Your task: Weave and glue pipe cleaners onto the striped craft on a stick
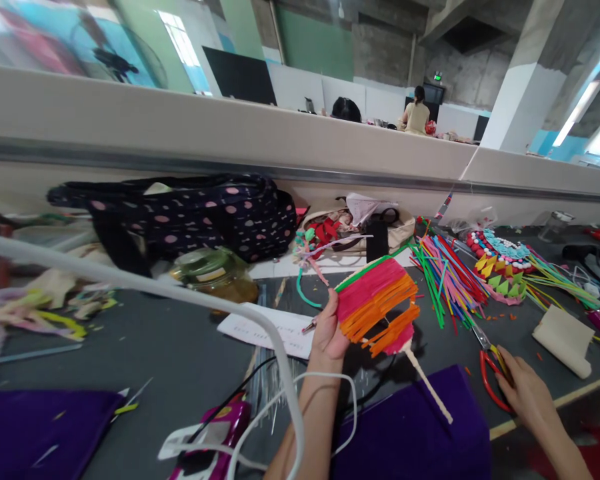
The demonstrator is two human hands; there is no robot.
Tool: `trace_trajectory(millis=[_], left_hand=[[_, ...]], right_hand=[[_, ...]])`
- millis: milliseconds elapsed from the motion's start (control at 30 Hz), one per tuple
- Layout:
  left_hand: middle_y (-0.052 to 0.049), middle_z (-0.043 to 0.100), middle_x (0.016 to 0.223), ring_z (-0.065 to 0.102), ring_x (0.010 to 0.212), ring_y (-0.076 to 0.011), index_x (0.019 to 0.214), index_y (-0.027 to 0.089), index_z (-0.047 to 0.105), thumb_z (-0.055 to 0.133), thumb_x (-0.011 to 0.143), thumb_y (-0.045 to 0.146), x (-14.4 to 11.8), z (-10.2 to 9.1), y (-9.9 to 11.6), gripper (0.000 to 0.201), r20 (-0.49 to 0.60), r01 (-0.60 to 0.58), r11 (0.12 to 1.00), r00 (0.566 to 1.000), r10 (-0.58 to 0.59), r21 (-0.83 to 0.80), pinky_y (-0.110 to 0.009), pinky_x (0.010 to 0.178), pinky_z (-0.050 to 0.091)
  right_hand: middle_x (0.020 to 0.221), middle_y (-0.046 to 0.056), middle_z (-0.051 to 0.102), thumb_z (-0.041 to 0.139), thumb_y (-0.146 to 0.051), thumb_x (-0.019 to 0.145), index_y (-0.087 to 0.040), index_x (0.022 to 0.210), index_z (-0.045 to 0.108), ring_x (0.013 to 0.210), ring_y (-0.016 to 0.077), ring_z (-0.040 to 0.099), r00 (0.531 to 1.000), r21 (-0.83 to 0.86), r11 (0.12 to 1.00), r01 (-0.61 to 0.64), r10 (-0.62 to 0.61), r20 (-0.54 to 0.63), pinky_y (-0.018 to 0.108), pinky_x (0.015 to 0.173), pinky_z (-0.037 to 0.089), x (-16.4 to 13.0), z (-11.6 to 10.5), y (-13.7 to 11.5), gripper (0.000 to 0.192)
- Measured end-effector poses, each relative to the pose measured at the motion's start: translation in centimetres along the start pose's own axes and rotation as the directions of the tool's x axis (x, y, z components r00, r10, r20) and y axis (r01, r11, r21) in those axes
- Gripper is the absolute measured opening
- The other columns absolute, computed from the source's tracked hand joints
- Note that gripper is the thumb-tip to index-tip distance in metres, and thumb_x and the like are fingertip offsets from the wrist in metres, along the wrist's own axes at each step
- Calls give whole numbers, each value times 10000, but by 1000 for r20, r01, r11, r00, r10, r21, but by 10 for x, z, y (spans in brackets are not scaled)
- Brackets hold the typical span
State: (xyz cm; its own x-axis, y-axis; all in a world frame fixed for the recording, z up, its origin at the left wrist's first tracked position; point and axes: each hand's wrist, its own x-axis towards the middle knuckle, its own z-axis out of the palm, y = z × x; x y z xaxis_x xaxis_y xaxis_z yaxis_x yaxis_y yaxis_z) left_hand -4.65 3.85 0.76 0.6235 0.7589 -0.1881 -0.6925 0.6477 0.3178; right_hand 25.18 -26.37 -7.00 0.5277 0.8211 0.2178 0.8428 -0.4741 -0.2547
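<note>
Head view: two purple sheets [415, 433] lie nearest; one right hand [524, 383] touches one pair of metal scissors [483, 340], whether gripping I cannot tell; one left hand [331, 330] grasps one flat, strip-covered fan [373, 303] over the table [155, 353]; beyond, many thin strips [453, 277], one dotted bag [195, 217].

left fingers [332, 305]: holding pink-orange fan [375, 303] | right fingers [512, 365]: gripping scissors [486, 344]

Left hand [331, 333] raised, gripping; right hand [524, 385] lower, seemingly curled.
</note>
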Motion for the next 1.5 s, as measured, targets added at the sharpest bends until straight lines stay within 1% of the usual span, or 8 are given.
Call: trace_trajectory(millis=[133, 233, 300, 367, 533, 700, 900, 1500], left_hand=[[-164, 687, 1175, 634, 1111, -315, 1430, 176, 384, 425, 943, 427, -1, 1, 0, 550, 48, 16, 1000, 999, -16, 3, -512, 997, 474], [-161, 683, 1185, 632, 1115, -313, 1426, 178, 391, 417, 947, 425, -2, 2, -1, 540, 75, 13, 1000, 997, -14, 14, -515, 1007, 463], [-160, 690, 1171, 634, 1112, -307, 1414, 168, 408, 403, 954, 417, -2, 2, -1, 522, 64, 1, 1000, 998, -2, 18, -515, 1015, 455], [-158, 700, 1148, 640, 1104, -297, 1397, 151, 427, 391, 962, 401, -1, 0, -2, 502, 42, -11, 1000, 999, 10, 15, -508, 1021, 450], [-145, 700, 1149, 648, 1091, -269, 1367, 146, 461, 411, 965, 359, 1, -3, -3, 458, 52, -36, 999, 998, 35, 15, -471, 1024, 451], [-124, 692, 1174, 650, 1087, -252, 1383, 180, 450, 463, 951, 323, -1, 0, -6, 455, 91, -84, 996, 993, 80, 39, -449, 1020, 457], [-116, 686, 1187, 637, 1110, -252, 1389, 202, 446, 501, 937, 306, -5, 8, -9, 468, 82, -103, 991, 992, 96, 80, -457, 1032, 440], [-121, 687, 1183, 642, 1101, -265, 1372, 205, 470, 545, 910, 348, -6, 12, -7, 490, 60, -96, 995, 994, 94, 34, -470, 1018, 452]], right_hand=[[917, 83, 684, 541, -407, 728, -184, 1221, 608, 789, 248, 662, 983, 261, 952, -159, 178, -51, 365, 722, 540, 8, -7, 2, 545], [894, 95, 706, 630, -476, 673, -161, 1175, 639, 772, 238, 677, 946, 599, 762, -246, 323, -23, 318, 680, 560, -5, -20, -5, 592], [1090, 117, 693, 666, -458, 695, -187, 1247, 598, 910, 248, 681, 950, 747, 619, -242, 308, 53, 284, 710, 568, -18, -32, -18, 619], [1244, 109, 634, 718, -394, 680, -230, 1311, 553, 983, 259, 671, 974, 770, 614, -173, 223, 41, 256, 682, 577, -28, -46, -36, 673], [1205, 53, 650, 679, -336, 795, -289, 1298, 575, 1054, 221, 648, 978, 473, 858, 202, -206, -45, 240, 827, 556, -29, -72, -88, 516], [989, 53, 675, 548, -344, 913, -272, 1379, 487, 874, 170, 680, 875, 196, 853, 484, -471, -113, 230, 747, 560, -16, -72, -124, 476], [892, 60, 655, 422, -372, 973, -218, 1392, 465, 768, 167, 674, 808, -26, 810, 586, -587, -48, 243, 607, 535, -2, -72, -133, 449], [810, 47, 616, 309, -381, 1005, -167, 1356, 485, 641, 142, 644, 723, -227, 701, 676, -691, 16, 248, 526, 468, 3, -79, -139, 447]])
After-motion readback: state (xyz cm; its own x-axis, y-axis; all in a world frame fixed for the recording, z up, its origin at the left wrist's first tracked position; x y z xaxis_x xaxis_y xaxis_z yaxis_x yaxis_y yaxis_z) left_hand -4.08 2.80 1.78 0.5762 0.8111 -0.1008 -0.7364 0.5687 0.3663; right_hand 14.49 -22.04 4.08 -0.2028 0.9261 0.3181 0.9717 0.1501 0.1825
